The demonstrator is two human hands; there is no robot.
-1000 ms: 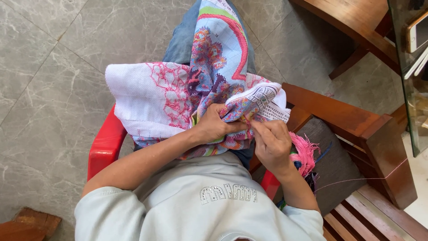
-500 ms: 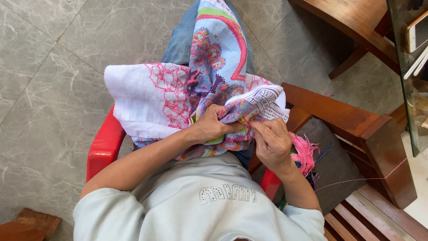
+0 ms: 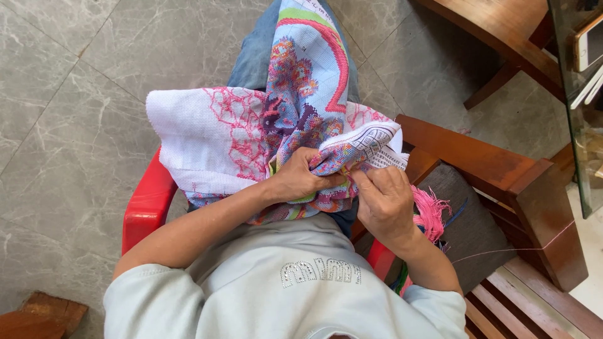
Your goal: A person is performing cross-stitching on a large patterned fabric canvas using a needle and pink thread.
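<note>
The left hand (image 3: 301,179) pinches a bunched fold of the embroidery cloth (image 3: 251,135); the right hand (image 3: 383,198), just right of it, pinches the fold's near edge. The cloth's long axis runs far.

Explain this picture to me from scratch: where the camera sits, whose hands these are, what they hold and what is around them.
There is no machine here. The picture comes from a camera worn on a person's head, looking straight down, so you see their own arms, pale shirt and lap from above.

The person sits in a red plastic chair on a grey tiled floor. Across the lap lies a large cross-stitch cloth, partly white and partly filled with pink, blue and purple stitching.

The left hand grips a bunched fold of the cloth. The right hand pinches at the same fold beside it; any needle is too small to make out.

Next to the right wrist lies a bundle of pink thread on a dark cushion on a wooden bench.
</note>
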